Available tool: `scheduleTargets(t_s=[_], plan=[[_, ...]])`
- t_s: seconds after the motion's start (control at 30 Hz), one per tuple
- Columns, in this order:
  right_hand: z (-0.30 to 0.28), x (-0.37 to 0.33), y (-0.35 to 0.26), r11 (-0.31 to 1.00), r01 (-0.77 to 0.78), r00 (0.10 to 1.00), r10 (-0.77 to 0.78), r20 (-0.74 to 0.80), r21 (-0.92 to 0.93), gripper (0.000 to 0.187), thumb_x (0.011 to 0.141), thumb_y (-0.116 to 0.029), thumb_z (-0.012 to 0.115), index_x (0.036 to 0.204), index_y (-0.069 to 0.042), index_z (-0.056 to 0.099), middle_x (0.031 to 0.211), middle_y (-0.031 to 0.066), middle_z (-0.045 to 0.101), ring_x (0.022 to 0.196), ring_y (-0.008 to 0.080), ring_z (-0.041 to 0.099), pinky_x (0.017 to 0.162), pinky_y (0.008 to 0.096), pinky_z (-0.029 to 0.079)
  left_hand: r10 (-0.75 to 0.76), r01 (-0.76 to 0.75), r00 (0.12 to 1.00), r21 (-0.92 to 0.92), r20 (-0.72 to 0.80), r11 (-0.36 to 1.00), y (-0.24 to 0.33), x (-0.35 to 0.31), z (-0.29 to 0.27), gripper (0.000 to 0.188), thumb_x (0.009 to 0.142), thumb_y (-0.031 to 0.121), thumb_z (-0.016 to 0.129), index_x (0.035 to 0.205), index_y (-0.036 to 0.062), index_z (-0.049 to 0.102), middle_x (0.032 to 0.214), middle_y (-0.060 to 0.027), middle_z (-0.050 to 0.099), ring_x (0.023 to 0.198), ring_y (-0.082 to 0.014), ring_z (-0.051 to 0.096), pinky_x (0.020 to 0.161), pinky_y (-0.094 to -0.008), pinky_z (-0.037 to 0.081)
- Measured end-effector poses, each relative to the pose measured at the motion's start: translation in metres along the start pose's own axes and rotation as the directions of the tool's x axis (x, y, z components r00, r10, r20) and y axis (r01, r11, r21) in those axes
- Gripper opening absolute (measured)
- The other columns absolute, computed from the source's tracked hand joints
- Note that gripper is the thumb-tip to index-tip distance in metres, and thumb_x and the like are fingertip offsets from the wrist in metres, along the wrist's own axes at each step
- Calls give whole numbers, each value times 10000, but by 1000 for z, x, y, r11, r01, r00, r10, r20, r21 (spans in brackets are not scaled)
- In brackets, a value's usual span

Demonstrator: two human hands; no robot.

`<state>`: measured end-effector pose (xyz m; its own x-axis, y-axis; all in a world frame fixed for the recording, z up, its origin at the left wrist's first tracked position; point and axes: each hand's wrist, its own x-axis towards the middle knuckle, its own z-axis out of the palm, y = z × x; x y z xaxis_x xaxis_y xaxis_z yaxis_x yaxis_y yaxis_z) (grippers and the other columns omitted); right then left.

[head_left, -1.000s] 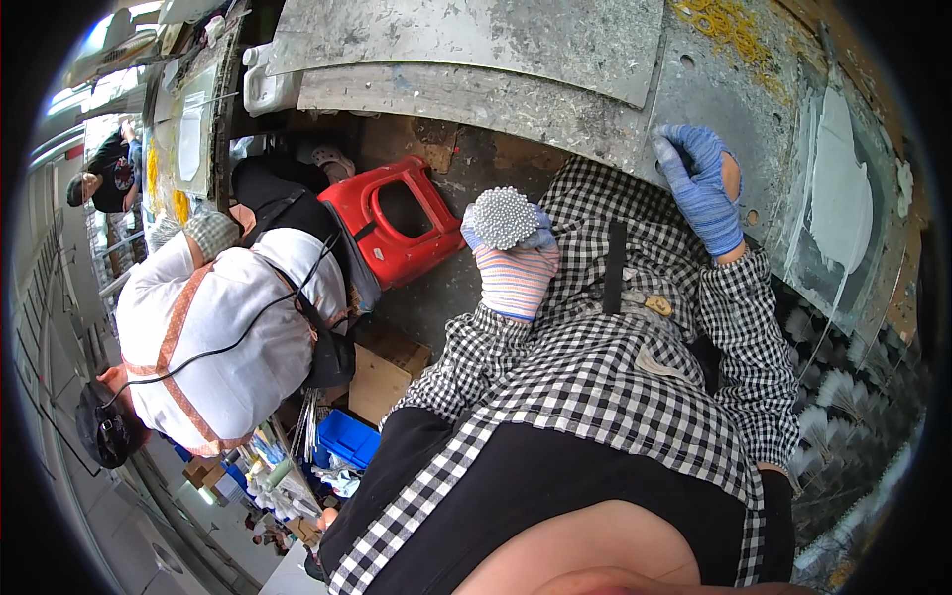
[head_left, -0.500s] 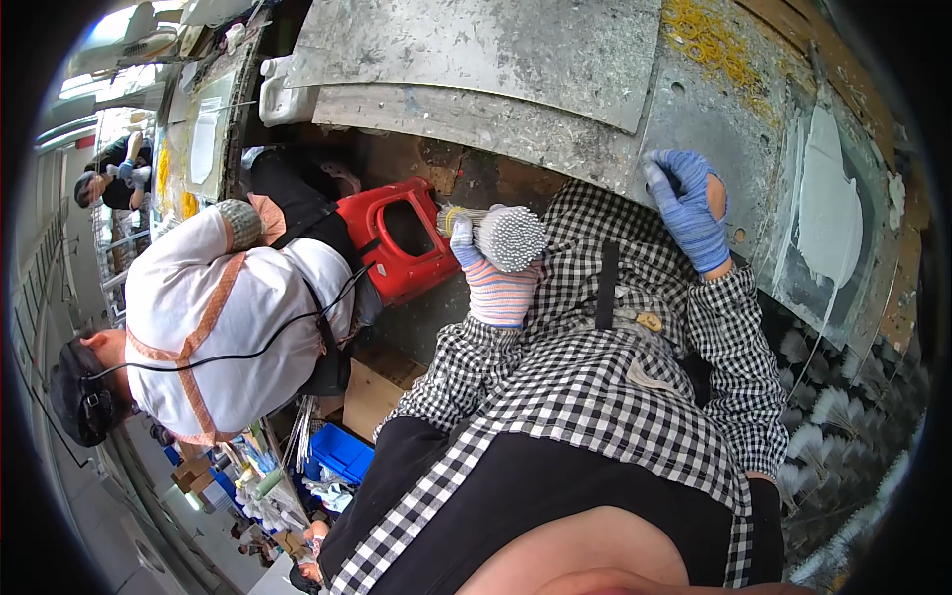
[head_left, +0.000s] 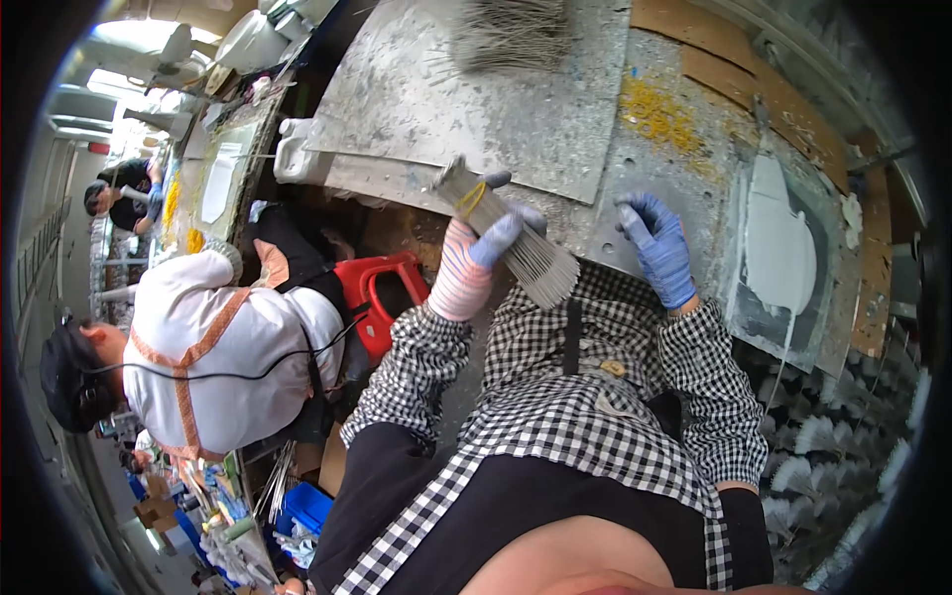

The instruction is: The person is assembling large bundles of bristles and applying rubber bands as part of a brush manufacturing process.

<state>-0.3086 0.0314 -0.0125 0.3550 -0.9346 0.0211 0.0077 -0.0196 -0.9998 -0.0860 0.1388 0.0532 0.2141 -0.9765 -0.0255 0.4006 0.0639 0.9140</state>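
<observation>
Swung toward the table's [head_left: 699, 203] edge, the stick bundle [head_left: 535, 263] now slants in the left hand's [head_left: 474, 258] grip; the right hand [head_left: 656, 243] curls apart, whether closed I can't tell.

Left hand [head_left: 486, 253] held a banded rod bundle [head_left: 540, 263] over the bench's [head_left: 603, 228] near edge; right hand [head_left: 635, 220], fingers curled, lay farther right.

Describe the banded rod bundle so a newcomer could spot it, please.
Find the grey workbench, then the left hand near its edge. That hand grips a slanted rod bundle. Unlike the rod pile on the workbench, this one is hand-held, with a yellow band.
</observation>
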Motion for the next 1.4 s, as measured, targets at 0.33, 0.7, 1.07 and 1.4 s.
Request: scheduleTargets(t_s=[0.33, 0.7, 1.07, 1.4], plan=[[0, -45, -75, 926, 330, 939, -341, -34, -185, 170, 855, -62, 743, 1022, -54, 712, 823, 17, 656, 729, 93, 614, 647, 249, 496, -266, 30, 884, -521, -384, 853, -26, 1, 15, 561, 958, 483, 645, 1228, 0, 555, 1163, -149, 640, 1056, -297, 647, 965, -486, 550], [33, -59, -74, 787, 538, 841, -527, 126, -302, 166, 776, -23, 760, 935, -16, 714, 800, 95, 658, 667, 227, 634, 605, 316, 507, -53, -108, 808, -236, -586, 966, -27, -26, 28, 773, 924, 557, 656, 1349, -54, 448, 1278, -165, 523, 1133, -277, 557, 976, -457, 504], [38, -55, -68, 755, 553, 827, -550, 120, -353, 194, 729, -66, 781, 911, -52, 714, 807, 89, 673, 689, 248, 657, 611, 350, 536, -22, -119, 808, -199, -588, 973, -25, -26, 33, 558, 952, 480, 658, 1258, 46, 489, 1245, -131, 572, 1139, -249, 557, 1027, -413, 481], [38, -48, -60, 767, 530, 846, -507, 166, -361, 172, 734, -63, 771, 874, -28, 678, 761, 85, 634, 656, 222, 641, 600, 331, 526, -27, -94, 837, -192, -547, 977, -31, -23, 31, 569, 957, 484, 650, 1263, 34, 484, 1262, -130, 559, 1177, -250, 543, 1041, -413, 477]])
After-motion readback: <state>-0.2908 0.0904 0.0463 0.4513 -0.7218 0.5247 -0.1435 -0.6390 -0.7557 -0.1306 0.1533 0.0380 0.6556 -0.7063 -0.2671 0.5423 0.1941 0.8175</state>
